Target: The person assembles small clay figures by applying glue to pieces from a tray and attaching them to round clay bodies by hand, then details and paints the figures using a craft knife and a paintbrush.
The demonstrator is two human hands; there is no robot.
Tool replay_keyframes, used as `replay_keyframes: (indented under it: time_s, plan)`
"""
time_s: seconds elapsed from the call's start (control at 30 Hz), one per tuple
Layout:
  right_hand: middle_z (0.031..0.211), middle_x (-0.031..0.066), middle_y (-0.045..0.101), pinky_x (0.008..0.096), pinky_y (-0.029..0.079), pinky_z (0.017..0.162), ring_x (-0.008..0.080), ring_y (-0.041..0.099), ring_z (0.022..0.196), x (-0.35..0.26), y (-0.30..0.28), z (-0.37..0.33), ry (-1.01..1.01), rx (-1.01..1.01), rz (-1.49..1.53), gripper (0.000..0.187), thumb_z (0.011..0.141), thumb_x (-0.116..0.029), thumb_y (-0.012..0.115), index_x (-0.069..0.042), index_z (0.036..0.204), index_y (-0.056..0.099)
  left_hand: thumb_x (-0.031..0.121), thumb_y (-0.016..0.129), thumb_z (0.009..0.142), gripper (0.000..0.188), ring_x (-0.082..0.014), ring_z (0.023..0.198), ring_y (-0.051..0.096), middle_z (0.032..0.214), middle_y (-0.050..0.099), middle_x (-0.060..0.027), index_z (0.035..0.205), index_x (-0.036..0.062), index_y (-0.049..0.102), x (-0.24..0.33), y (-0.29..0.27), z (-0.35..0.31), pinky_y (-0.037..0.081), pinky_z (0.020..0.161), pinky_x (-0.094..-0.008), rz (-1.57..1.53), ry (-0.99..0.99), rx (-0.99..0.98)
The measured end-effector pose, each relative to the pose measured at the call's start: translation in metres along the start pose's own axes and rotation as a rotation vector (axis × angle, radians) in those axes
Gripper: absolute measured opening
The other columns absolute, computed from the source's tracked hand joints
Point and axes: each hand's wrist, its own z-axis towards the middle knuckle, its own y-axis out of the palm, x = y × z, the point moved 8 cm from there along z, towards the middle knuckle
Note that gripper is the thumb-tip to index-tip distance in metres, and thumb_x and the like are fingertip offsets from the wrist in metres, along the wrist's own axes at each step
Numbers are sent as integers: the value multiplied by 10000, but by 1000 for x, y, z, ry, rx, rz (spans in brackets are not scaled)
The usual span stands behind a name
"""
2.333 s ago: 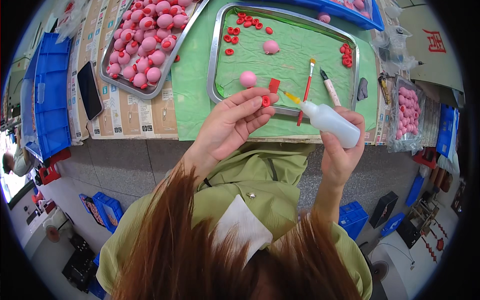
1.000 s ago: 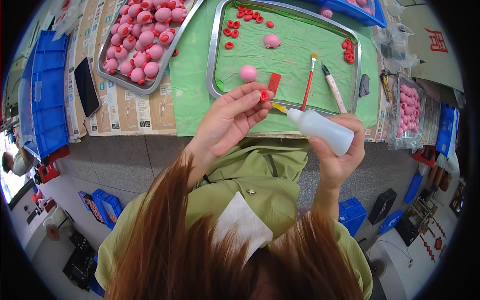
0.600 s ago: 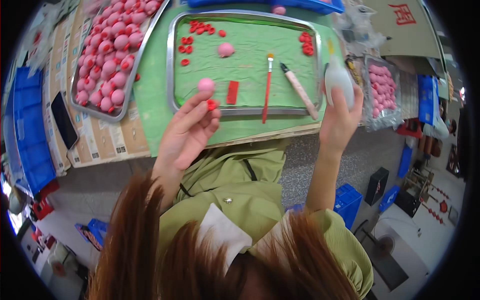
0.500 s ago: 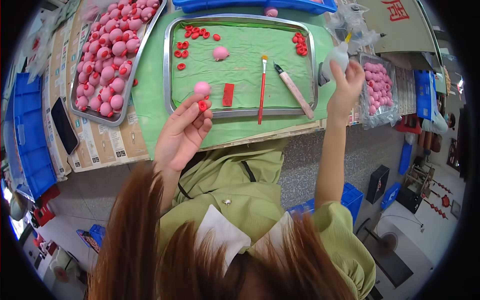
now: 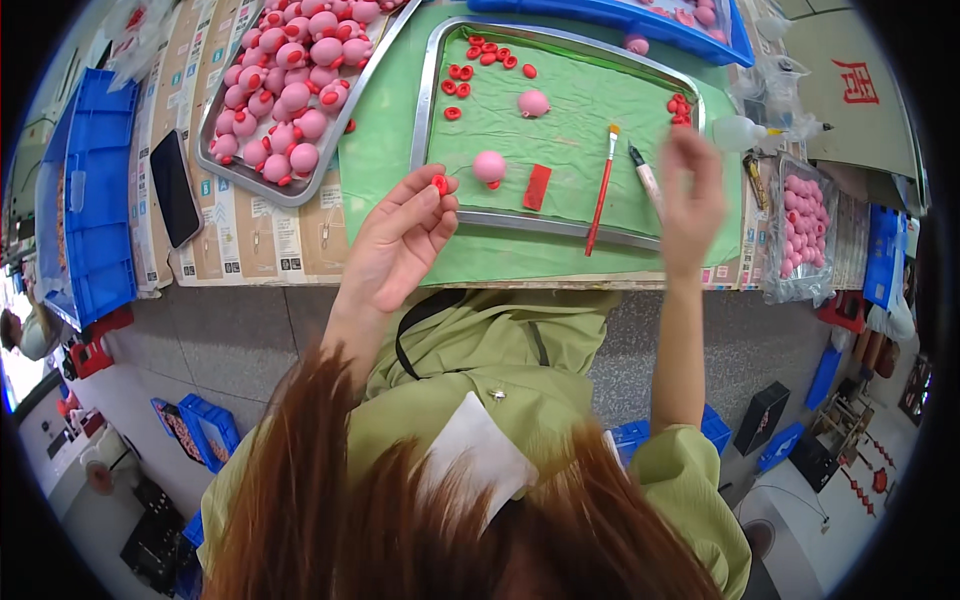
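A small red ring-shaped soft piece (image 5: pixel 439 184) sits pinched between the thumb and fingertips of the left hand (image 5: pixel 397 245), held just above the near-left rim of the shallow steel tray (image 5: pixel 560 222) lined with green cloth. Its grip is pressed together on the piece. Just right of it, on the cloth, rests a smooth pink ball (image 5: pixel 489 166), with a flat red rectangular strip (image 5: pixel 537 187) beside that. Further right lie a red-handled paintbrush (image 5: pixel 600 190) and a pale pen-like tool (image 5: pixel 645 177). More red rings (image 5: pixel 476 62) cluster at the tray's far-left corner.

The right hand (image 5: pixel 692 200) hovers blurred over the tray's right end, fingers spread and holding nothing. The white squeeze bottle (image 5: pixel 742 132) it held a moment ago now lies on the counter beyond the tray's right rim, apart from the hand.

On the left, a second steel tray (image 5: pixel 262 189) holds many glossy pink figures (image 5: pixel 285 90). A black phone (image 5: pixel 175 189) lies on the cardboard, near a blue plastic crate (image 5: pixel 88 200).
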Motion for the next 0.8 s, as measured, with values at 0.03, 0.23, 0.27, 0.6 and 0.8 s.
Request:
replay_keyframes:
  time_s: [0.03,0.23,0.27,0.6,0.8]
  plan:
    - [864,87,581,283,445,651,181,552,680,-27,30,-6,-43,-219,-1,212,751,5,567,-38,959,564,48,546,836,283,-124,860,558,1007,569,-90,1111,7,491,0,-1,1,486,757,-226,4,-2,1]
    - [1006,105,516,278,438,677,203,545,720,-65,122,-33,-382,-659,-70,273,774,-6,550,-27,1046,535,83,546,845,267,-122,829,572,987,577,-79,1100,16,499,-8,8,0,489,737,-230,-2,-52,-52]
    - [1006,105,516,278,438,677,203,545,720,-65,123,-33,-387,-662,-67,273,774,-6,550,-27,1046,535,81,533,852,263,-127,830,566,981,573,-83,1103,18,484,-9,7,0,490,728,-233,-9,-60,-54]
    - [969,62,543,278,447,798,158,537,959,-24,91,-59,910,-579,1198,385,780,-13,589,-6,1140,452,87,549,841,245,-117,818,571,947,587,-61,1065,-9,523,-19,29,9,462,740,-231,243,47,-67]
    - [1026,81,522,258,436,828,143,536,951,-32,73,-66,739,-382,1024,381,782,7,586,7,1135,444,34,557,822,232,-127,881,568,943,579,-62,1041,-39,538,-14,61,-1,450,776,-239,573,249,-137]
